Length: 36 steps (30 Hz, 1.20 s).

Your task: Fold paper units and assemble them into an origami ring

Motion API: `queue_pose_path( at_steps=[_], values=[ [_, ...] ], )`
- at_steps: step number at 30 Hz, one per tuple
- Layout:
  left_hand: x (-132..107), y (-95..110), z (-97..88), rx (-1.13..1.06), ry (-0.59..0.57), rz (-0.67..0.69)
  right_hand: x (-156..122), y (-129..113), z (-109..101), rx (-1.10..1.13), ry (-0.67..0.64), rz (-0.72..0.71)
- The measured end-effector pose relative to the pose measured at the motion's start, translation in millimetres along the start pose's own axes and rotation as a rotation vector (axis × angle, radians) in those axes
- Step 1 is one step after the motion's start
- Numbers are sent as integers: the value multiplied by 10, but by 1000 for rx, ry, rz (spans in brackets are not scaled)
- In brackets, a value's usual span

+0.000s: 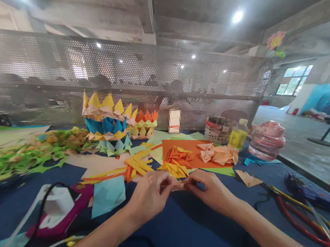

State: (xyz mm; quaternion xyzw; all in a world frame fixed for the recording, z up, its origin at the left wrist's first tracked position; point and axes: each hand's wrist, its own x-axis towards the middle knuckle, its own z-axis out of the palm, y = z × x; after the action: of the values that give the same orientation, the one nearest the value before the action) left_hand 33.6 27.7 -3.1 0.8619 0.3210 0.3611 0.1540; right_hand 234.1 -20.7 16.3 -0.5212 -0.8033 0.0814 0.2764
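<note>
My left hand (149,193) and my right hand (211,190) meet over the blue table (178,234), both pinching a small peach folded paper piece (179,186) between their fingertips. Just beyond the hands lie yellow folded pieces (173,169), orange folded pieces (177,154) and peach folded pieces (217,154) on an orange sheet (191,144). Yellow and orange paper strips (134,166) lie to the left of them.
A tall stack of paper crowns (106,122) and a smaller one (144,127) stand at the back. Green paper scraps (21,155) spread at left. A glue gun (61,208), light blue sheet (107,194), bottle (237,133), pink container (266,140), scissors (302,214) and mesh screen (147,77) surround.
</note>
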Motion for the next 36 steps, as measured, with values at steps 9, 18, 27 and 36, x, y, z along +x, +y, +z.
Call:
queue_pose_path(
  at_steps=[9, 18, 27, 36],
  values=[
    [-19, 39, -4, -15, -15, -8, 2, 4, 20, 13, 8, -35],
    [-22, 51, 2, 6, 8, 18, 2, 12, 31, 31, -12, -32],
    [-29, 44, 2, 6, 25, 9, 0, -1, 29, 8, -32, -2],
    [-27, 40, 12, 53, 30, 6, -2, 16, 52, 3, -42, 15]
  ],
)
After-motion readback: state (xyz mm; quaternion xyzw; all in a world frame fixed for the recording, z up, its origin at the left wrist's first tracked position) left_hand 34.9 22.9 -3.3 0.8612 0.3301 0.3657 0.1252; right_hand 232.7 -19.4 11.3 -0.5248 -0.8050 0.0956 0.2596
